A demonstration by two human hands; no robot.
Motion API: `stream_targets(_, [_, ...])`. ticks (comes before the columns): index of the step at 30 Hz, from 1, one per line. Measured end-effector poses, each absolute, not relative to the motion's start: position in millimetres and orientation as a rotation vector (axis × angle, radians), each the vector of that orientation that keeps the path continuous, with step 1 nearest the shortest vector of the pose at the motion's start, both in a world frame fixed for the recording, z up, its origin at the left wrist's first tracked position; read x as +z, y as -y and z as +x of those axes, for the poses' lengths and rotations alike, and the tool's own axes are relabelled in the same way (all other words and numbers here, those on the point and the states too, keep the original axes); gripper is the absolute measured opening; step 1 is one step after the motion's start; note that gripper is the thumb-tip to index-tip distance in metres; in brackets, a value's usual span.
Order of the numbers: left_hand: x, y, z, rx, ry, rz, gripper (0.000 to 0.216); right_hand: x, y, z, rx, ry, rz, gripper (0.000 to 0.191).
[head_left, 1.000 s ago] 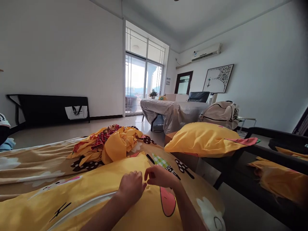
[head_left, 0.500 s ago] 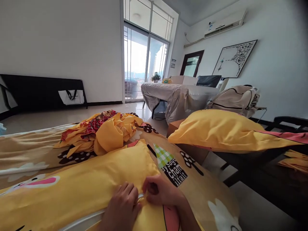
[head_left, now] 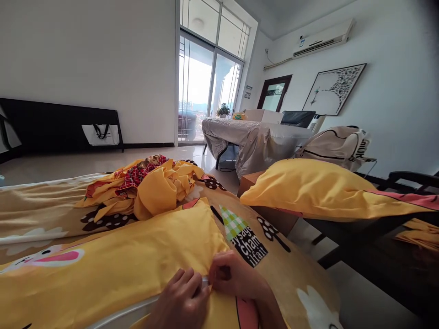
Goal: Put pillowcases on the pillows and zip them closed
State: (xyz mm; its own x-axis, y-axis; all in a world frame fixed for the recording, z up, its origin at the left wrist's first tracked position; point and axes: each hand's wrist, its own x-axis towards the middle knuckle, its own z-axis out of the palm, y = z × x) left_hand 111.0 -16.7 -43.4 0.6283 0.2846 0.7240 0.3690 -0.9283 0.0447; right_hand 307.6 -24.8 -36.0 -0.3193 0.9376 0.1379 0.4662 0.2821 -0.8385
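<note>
A yellow pillowcase with a cartoon print (head_left: pixel 113 269) lies across the bed in front of me, a white pillow edge showing at its open end. My left hand (head_left: pixel 180 299) rests on that end with its fingers pressed down on the cloth. My right hand (head_left: pixel 235 278) is closed in a pinch on the pillowcase's edge, right beside the left fingertips. What sits inside the pinch is too small to make out. Both hands meet near the bottom middle of the view.
A crumpled heap of yellow and red plaid fabric (head_left: pixel 151 187) lies further up the patterned bedsheet (head_left: pixel 41 210). A second yellow pillow (head_left: pixel 308 189) rests on a dark chair to the right. Beyond stand a covered table (head_left: pixel 254 139), a backpack (head_left: pixel 336 141) and glass doors (head_left: pixel 206 89).
The view has tilted down since a second ago. Both hands slid toward me along the pillowcase edge and stay pressed together there.
</note>
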Motion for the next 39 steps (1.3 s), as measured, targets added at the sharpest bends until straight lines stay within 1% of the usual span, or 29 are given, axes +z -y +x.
stream_targets(3, [-41, 17, 111, -1.249, 0.526, -2.726, 0.020, -38, 24, 308, 0.901, 1.918, -1.239, 0.019])
stream_targets(7, [-46, 16, 110, -1.332, 0.546, -2.798, 0.019, -40, 23, 310, 0.908, 1.896, -1.178, 0.017])
stream_targets(9, [-47, 17, 108, -1.313, 0.636, -2.911, 0.019, -40, 23, 310, 0.936, 1.852, -1.164, 0.015])
stream_targets(11, [-46, 17, 107, -1.148, 0.873, -3.097, 0.022, -39, 23, 310, 0.984, 1.803, -1.160, 0.012])
stream_targets(13, [-44, 17, 108, -0.904, 1.228, -3.237, 0.027, -38, 23, 310, 1.029, 1.763, -1.162, 0.011])
stream_targets(16, [-34, 12, 114, -0.654, 1.672, -3.218, 0.029, -39, 23, 312, 1.058, 1.731, -1.163, 0.011])
stream_targets(18, [-21, 8, 122, -0.472, 1.788, -3.170, 0.025, -42, 22, 313, 1.054, 1.719, -1.153, 0.011])
stream_targets(20, [-5, 7, 129, -0.327, 1.789, -3.160, 0.023, -45, 20, 315, 1.035, 1.712, -1.133, 0.010])
stream_targets(24, [21, 10, 138, -0.115, 1.747, -3.172, 0.029, -47, 18, 317, 1.019, 1.700, -1.101, 0.001])
stream_targets(30, [17, 5, 141, -0.217, 1.660, -3.128, 0.027, -42, 18, 316, 1.030, 1.671, -1.075, 0.005])
stream_targets(34, [9, 1, 145, -0.179, 1.645, -3.188, 0.030, -44, 17, 317, 1.038, 1.664, -1.093, 0.004])
stream_targets(39, [8, 2, 148, -0.184, 1.626, -3.105, 0.028, -44, 18, 318, 1.018, 1.684, -1.088, 0.004])
